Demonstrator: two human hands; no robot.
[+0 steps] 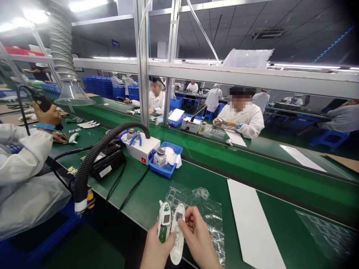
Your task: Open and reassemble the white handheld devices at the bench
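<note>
Long green bench top [280, 190] under grey ceiling panels and strip lights, with white-coated workers [239, 116] at further benches and stacked blue crates [101, 86] far off on the left. At the near edge, two white plastic device halves, side by side and almost touching, held low over the bench. In the left hand [157, 250], the circuit half [164, 222], with a small grey screen and a green circuit board; fingers wrapped around its lower end. In the right hand [198, 237], the smooth shell [177, 243]; fingers [185, 224] curled over its face, gripping it. Beneath both, a crinkled clear plastic bag [207, 213], with a white paper strip [252, 224] just to the right. Farther along, a white box unit [141, 148] with a red light, blue-handled pliers [135, 139] on top, and beside it a blue tray [165, 168] holding a jar [159, 157] and a soft white cloth [172, 157]. To the left, a black bench unit [108, 160] and a ribbed black hose [89, 168] arching across the view. Far left, a co-worker's white sleeve [25, 157] and a hand [47, 116] around a black tool [42, 101]. Overhead, aluminium posts [143, 63] and a clear funnel hood [74, 93] on a ribbed silver duct [61, 37].
</note>
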